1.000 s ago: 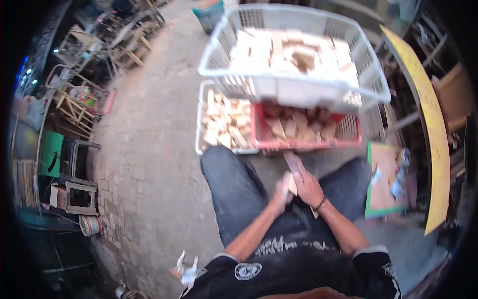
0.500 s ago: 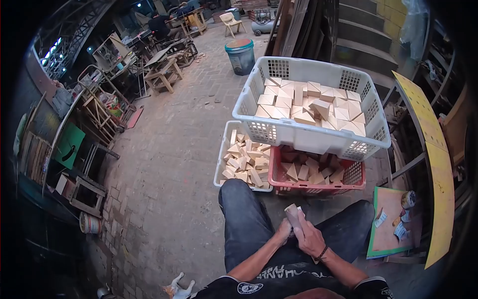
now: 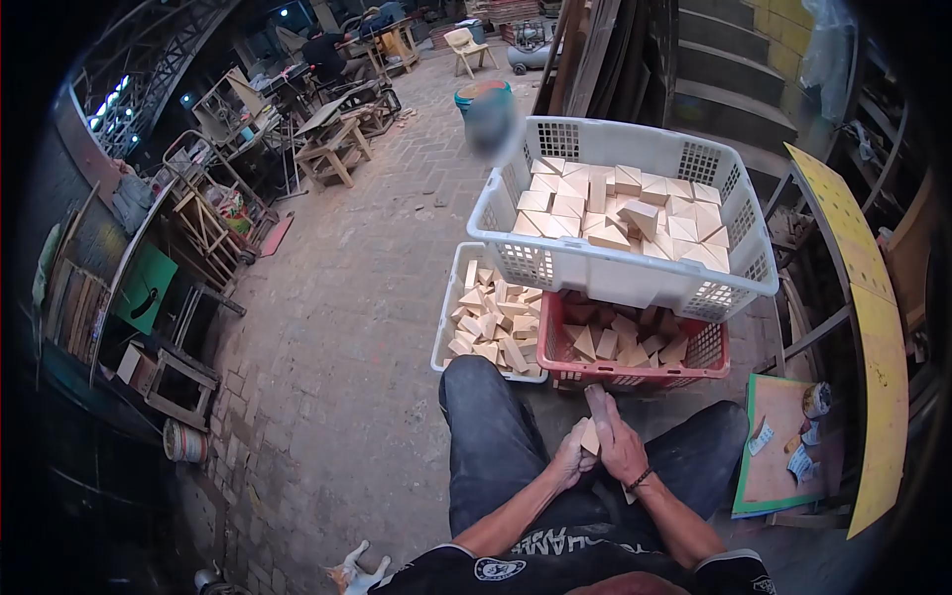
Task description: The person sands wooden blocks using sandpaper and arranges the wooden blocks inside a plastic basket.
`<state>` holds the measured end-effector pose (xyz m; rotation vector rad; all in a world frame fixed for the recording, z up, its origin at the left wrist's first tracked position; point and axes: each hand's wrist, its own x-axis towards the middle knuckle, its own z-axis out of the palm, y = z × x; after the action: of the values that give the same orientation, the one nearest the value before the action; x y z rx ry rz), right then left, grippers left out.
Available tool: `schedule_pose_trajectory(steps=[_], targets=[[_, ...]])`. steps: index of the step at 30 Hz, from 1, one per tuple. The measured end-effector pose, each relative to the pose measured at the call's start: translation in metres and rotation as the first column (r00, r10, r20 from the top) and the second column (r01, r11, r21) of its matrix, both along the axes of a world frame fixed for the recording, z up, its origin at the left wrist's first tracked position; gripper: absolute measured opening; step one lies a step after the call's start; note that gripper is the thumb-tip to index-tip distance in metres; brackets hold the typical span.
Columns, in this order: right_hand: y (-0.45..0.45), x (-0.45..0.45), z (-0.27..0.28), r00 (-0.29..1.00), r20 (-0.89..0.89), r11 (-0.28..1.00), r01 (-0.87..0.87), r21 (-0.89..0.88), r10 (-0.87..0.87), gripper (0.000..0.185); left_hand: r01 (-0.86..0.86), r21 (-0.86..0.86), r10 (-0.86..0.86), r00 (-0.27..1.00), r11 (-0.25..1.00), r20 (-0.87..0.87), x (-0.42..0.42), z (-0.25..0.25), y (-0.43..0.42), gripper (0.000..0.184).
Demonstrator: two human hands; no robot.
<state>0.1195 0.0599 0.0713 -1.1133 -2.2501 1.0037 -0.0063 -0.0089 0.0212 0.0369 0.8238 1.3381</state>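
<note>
Between my thighs, my left hand (image 3: 573, 456) is closed on a small wooden block (image 3: 590, 437) with a triangular face. My right hand (image 3: 620, 451), with a dark bracelet at the wrist, is closed around a greyish bar-like piece (image 3: 596, 398) whose end sticks up past the fingers. The two hands touch or nearly touch. Ahead of them a red crate (image 3: 635, 375) holds loose wooden wedges. A small white crate (image 3: 440, 327) with more wooden pieces stands to its left. A large white crate (image 3: 620, 273) of triangular blocks rests above them.
A yellow perforated board (image 3: 873, 347) and a green-edged panel (image 3: 783, 436) with scraps are at the right. A bucket (image 3: 483, 114), wooden stools (image 3: 334, 149) and a seated person (image 3: 325, 58) are farther off. A cat (image 3: 355, 573) lies at the lower left.
The grey piece has moved slightly up and right with my right hand. The block in my left hand now shows its triangular face. The head view has tilted up since the oldest frame.
</note>
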Motion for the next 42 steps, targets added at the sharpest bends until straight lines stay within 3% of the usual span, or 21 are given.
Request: schedule_pose_trajectory(steps=[1,2,3,6,8,9,11,13,15,18,19,21,24,25,27,30,33,35,39,41,42], targets=[[-0.004,-0.003,0.01,0.998,0.058,1.0,0.028,-0.006,-0.027,0.065,-0.001,0.008,0.0,1.0,1.0,0.019,-0.002,0.005,0.001,0.036],[-0.013,-0.002,0.025,0.994,0.079,0.997,-0.074,-0.008,0.075,0.065,-0.031,-0.023,0.031,0.999,0.999,0.015,-0.004,-0.001,0.001,0.035],[-0.027,0.002,0.041,0.979,0.106,0.984,-0.175,-0.023,0.176,0.065,-0.173,-0.088,0.157,0.975,0.981,-0.159,0.006,-0.023,0.013,0.035],[-0.03,0.005,0.042,0.97,0.127,0.977,-0.211,0.019,0.207,0.066,-0.329,-0.194,0.316,0.944,0.924,-0.095,0.011,-0.004,0.009,0.036],[-0.01,0.004,0.021,0.996,0.037,0.996,-0.08,0.036,0.079,0.064,0.039,0.051,-0.041,0.998,0.998,0.043,-0.005,-0.016,-0.001,0.038],[0.005,-0.002,0.016,0.997,-0.061,0.998,-0.045,0.036,0.047,0.063,0.042,0.052,-0.044,0.998,0.998,0.04,-0.005,-0.009,-0.001,0.038],[0.001,0.004,0.014,0.998,0.058,1.0,0.009,0.002,-0.009,0.062,0.082,0.136,-0.092,0.993,0.987,0.068,-0.006,0.004,-0.001,0.038],[-0.019,0.009,0.038,0.988,0.078,0.989,-0.135,0.053,0.131,0.062,0.031,0.055,-0.033,0.999,0.998,0.039,-0.004,0.02,0.001,0.038],[-0.028,0.011,0.044,0.981,0.073,0.983,-0.181,0.039,0.178,0.062,0.045,-0.029,-0.049,0.988,0.999,-0.148,0.001,0.008,0.004,0.042],[0.004,0.014,0.026,0.989,0.126,0.991,-0.057,-0.123,0.073,0.061,0.171,0.052,-0.164,0.979,0.984,-0.118,0.001,-0.009,0.002,0.045],[0.016,0.014,0.019,0.997,0.066,0.968,-0.023,-0.25,0.041,0.063,0.225,0.06,-0.216,0.969,0.973,-0.12,0.001,-0.007,-0.001,0.046],[0.028,0.022,-0.012,0.993,0.112,0.975,-0.015,-0.223,0.041,0.062,0.229,0.034,-0.221,0.961,0.973,-0.164,-0.001,0.013,0.002,0.048],[0.029,0.029,-0.001,0.97,0.239,0.95,0.124,-0.288,-0.055,0.062,0.166,0.081,-0.144,0.963,0.983,-0.226,0.004,0.026,0.007,0.048],[0.029,0.036,-0.022,0.987,0.119,0.946,0.137,-0.292,-0.107,0.061,0.145,0.122,-0.112,0.964,0.982,-0.24,-0.001,0.033,0.009,0.046],[0.025,0.041,-0.009,0.987,-0.037,0.933,0.136,-0.332,-0.157,0.06,0.082,0.197,-0.026,0.962,0.977,-0.272,-0.004,0.015,0.01,0.045],[0.008,0.049,0.021,0.979,-0.154,0.972,0.096,-0.216,-0.131,0.053,0.023,0.135,0.013,0.965,0.991,-0.263,-0.005,0.03,0.01,0.038],[-0.014,0.042,0.046,0.978,-0.198,0.993,0.037,-0.11,-0.058,0.055,-0.018,0.219,0.081,0.955,0.976,-0.285,-0.001,0.028,0.011,0.037],[-0.026,0.035,0.047,0.999,-0.026,0.999,0.032,-0.037,-0.033,0.056,-0.103,0.268,0.174,0.951,0.958,-0.256,0.007,0.03,0.014,0.037],[-0.013,0.021,0.034,0.984,0.154,0.994,0.101,-0.034,-0.094,0.057,-0.131,0.232,0.182,0.96,0.964,-0.212,0.006,0.022,0.009,0.04],[0.0,0.017,0.007,0.979,-0.143,0.989,0.15,0.002,-0.148,0.059,-0.126,0.216,0.17,0.965,0.968,-0.201,0.006,0.016,0.005,0.041],[-0.008,0.016,0.021,0.988,-0.052,0.988,0.15,0.021,-0.149,0.058,-0.142,0.23,0.18,0.972,0.963,-0.153,0.006,0.015,0.005,0.042]])
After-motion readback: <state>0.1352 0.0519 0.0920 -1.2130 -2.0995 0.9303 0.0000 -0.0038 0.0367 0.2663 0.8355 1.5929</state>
